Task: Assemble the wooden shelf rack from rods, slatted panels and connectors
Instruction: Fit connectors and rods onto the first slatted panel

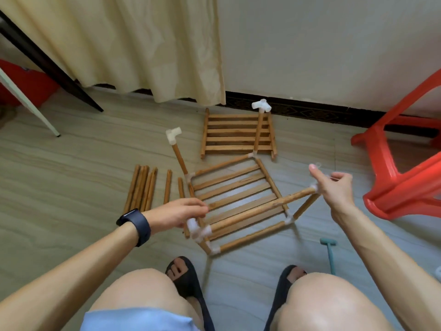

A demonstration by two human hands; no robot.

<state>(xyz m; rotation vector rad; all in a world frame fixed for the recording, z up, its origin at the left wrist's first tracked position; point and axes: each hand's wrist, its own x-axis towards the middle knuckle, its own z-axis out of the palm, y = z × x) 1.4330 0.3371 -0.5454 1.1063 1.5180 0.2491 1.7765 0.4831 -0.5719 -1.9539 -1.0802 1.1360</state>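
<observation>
Bridging left hand [177, 211] and right hand [335, 187] runs a round wooden rod [257, 209].

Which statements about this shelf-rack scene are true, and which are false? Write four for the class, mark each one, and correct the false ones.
1. A dark watch sits on the left wrist. True.
2. The loose rods lie beside the red stool. False: they lie on the floor to the left of the half-built rack, and the stool stands to its right.
3. A spare slatted panel lies flat near the wall. True.
4. Both hands rest on the knees. False: the left hand holds the left connector and the right hand pinches the right connector, at the two ends of the raised rod.
</observation>
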